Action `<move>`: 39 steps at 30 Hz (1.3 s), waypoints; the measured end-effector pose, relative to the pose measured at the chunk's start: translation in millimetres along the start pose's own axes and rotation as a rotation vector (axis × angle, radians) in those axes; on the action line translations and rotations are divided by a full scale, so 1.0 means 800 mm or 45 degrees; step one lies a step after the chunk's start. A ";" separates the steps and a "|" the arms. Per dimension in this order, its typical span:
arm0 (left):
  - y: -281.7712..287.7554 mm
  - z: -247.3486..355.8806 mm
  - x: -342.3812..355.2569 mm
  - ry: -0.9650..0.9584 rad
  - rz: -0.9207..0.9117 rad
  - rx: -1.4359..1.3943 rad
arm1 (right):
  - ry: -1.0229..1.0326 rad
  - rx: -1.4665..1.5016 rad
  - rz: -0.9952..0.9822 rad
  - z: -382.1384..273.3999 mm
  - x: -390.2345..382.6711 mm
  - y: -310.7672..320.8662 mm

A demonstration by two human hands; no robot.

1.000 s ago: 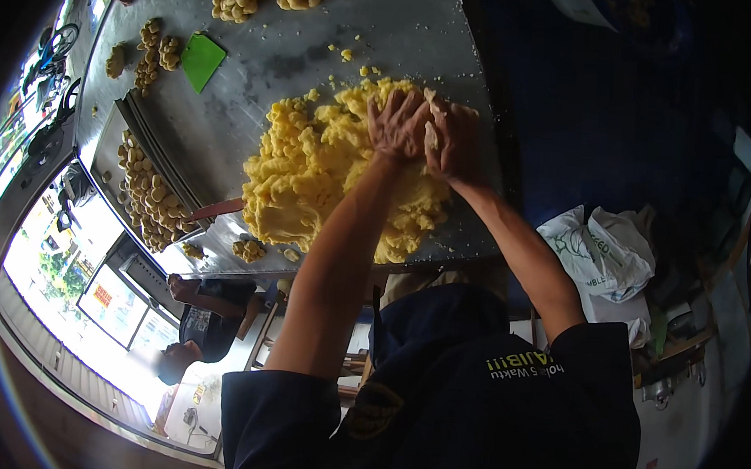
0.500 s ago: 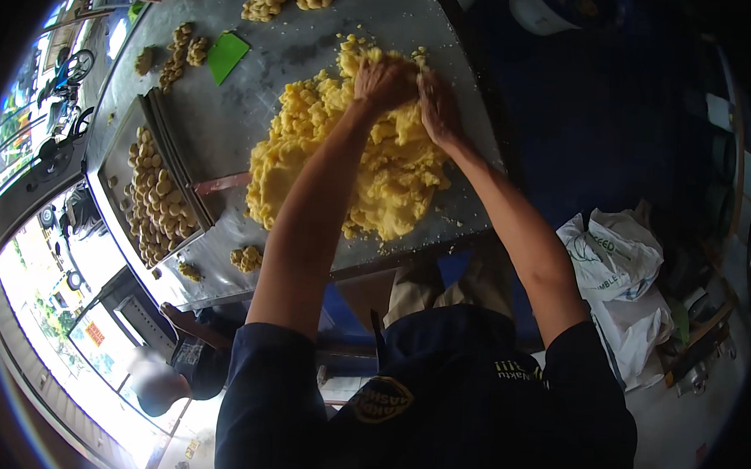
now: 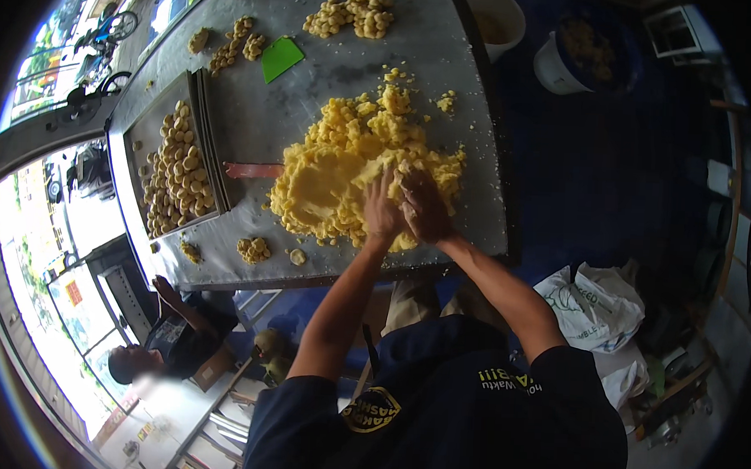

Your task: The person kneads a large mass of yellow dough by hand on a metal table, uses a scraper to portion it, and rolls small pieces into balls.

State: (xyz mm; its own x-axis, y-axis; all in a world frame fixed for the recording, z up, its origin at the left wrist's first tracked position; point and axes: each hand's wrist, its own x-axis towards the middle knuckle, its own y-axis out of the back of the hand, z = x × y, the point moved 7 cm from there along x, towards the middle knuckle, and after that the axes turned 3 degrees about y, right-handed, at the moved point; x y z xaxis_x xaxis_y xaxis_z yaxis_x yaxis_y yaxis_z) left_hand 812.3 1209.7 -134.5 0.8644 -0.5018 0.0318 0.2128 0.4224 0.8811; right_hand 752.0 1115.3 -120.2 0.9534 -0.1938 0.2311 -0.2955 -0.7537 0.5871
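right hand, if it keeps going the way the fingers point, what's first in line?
The right hand already presses into the yellow dough mass on the metal table. Straight on, it meets more of that dough first; beyond lie loose crumbs, though depth is hard to judge.

We note a metal tray [image 3: 135, 140] of small round dough balls [image 3: 175, 171], a flat green plastic scraper [image 3: 281, 58], a white bucket [image 3: 495, 20], a crumpled white plastic bag [image 3: 594, 303], a person seated below the steel table [image 3: 248, 267].

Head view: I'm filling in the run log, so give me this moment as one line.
left hand: pressing yellow dough | right hand: pressing same dough | surface: metal table | nearby: tray of dough balls, green scraper
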 end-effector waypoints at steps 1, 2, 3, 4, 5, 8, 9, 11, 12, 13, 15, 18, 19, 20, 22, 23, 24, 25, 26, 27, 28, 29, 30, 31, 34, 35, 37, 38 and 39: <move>-0.004 0.007 -0.001 -0.065 0.069 0.077 | -0.013 -0.028 0.038 0.006 0.003 -0.004; -0.014 0.001 -0.002 0.036 -0.001 0.079 | -0.026 -0.056 0.076 0.012 0.007 -0.009; -0.021 -0.002 0.005 0.141 -0.063 0.080 | -0.032 -0.084 0.111 0.024 0.014 -0.013; -0.023 -0.007 0.009 0.108 -0.014 0.124 | 0.042 -0.044 0.128 0.024 0.019 -0.014; -0.032 -0.014 0.017 0.103 -0.049 -0.049 | 0.037 -0.023 0.076 0.035 0.028 -0.017; -0.057 -0.035 0.032 0.157 -0.103 0.050 | 0.108 -0.008 -0.054 0.041 0.055 -0.023; -0.069 -0.042 0.036 0.256 -0.238 0.042 | 0.103 -0.035 -0.109 0.046 0.061 -0.025; -0.076 -0.043 0.049 0.283 -0.188 0.047 | 0.098 -0.091 -0.216 0.054 0.073 -0.032; -0.082 -0.041 0.057 0.192 -0.193 0.226 | 0.134 -0.149 -0.216 0.054 0.080 -0.034; -0.073 -0.045 0.059 0.193 -0.062 0.103 | 0.120 -0.123 -0.243 0.059 0.087 -0.037; -0.079 -0.053 0.070 0.336 -0.163 -0.102 | 0.065 -0.077 -0.306 0.073 0.093 -0.043; -0.065 -0.046 0.095 0.254 -0.167 0.001 | 0.093 -0.167 -0.277 0.083 0.114 -0.046; -0.064 -0.047 0.102 0.192 -0.102 0.051 | 0.091 -0.164 -0.267 0.086 0.123 -0.047; -0.067 -0.052 0.105 0.236 -0.094 0.046 | 0.155 -0.208 -0.220 0.086 0.132 -0.045; -0.061 -0.048 0.128 0.298 0.002 0.039 | 0.205 -0.206 -0.184 0.099 0.148 -0.043; -0.060 -0.051 0.140 0.321 0.028 -0.007 | 0.233 -0.201 -0.166 0.104 0.155 -0.042; -0.066 -0.066 0.146 0.390 0.003 -0.050 | 0.235 -0.109 -0.145 0.103 0.170 -0.042; -0.066 -0.069 0.157 0.382 0.048 -0.077 | 0.239 -0.156 -0.141 0.113 0.180 -0.045; -0.063 -0.070 0.169 0.365 0.141 -0.030 | 0.244 -0.204 -0.135 0.122 0.189 -0.047; -0.059 -0.077 0.173 0.358 0.241 0.026 | 0.259 -0.241 -0.134 0.121 0.194 -0.050; -0.063 -0.081 0.183 0.400 0.192 -0.002 | 0.109 -0.220 -0.221 0.130 0.205 -0.050; -0.061 -0.079 0.194 0.372 0.169 0.199 | 0.053 -0.229 -0.212 0.135 0.207 -0.051; -0.060 -0.083 0.203 0.421 0.150 0.160 | 0.005 -0.237 -0.189 0.143 0.217 -0.053; -0.057 -0.086 0.218 0.456 0.158 0.118 | -0.021 -0.251 -0.145 0.149 0.236 -0.050; -0.058 -0.095 0.225 0.500 0.194 0.181 | -0.073 -0.381 0.003 0.141 0.240 -0.051; -0.053 -0.095 0.221 0.506 0.196 0.190 | -0.157 -0.317 -0.073 0.134 0.239 -0.053; -0.057 -0.079 0.218 0.483 0.001 0.093 | -0.102 -0.440 0.123 0.131 0.213 -0.033; -0.047 -0.067 0.222 0.475 0.028 0.078 | -0.152 -0.355 0.013 0.137 0.211 -0.025; -0.036 -0.080 0.201 0.524 0.047 0.087 | -0.193 -0.231 -0.145 0.112 0.198 -0.033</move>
State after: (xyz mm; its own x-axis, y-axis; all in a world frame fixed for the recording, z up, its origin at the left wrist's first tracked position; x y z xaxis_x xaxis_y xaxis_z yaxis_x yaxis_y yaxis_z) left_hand 974.2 1164.8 -185.2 0.9837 -0.1381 -0.1148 0.1594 0.3767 0.9125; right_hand 916.1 1048.1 -168.6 0.9753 -0.2165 0.0446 -0.1788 -0.6538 0.7352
